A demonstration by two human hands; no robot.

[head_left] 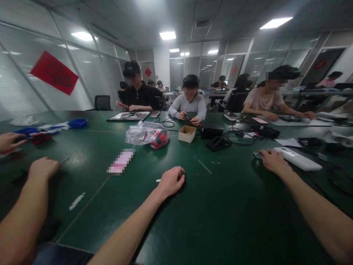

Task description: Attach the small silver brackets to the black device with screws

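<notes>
My left hand [172,180] rests on the green table [215,206] near the middle, its fingers curled in and the thumb close to them; nothing shows between them. A small white scrap [158,180] lies beside its wrist side. Farther right, my right hand [274,161] is closed at its fingertips on a small grey metallic object [257,155] at table level. Just beyond that hand lies a long white device [299,159]. The object's underside is hidden.
A plastic bag with red parts [158,138], an open small box [187,134], black devices [211,130] and cables stand beyond my hands. A pink phone-like item [121,161] lies left. Another person's hand [44,167] is at far left; people sit opposite.
</notes>
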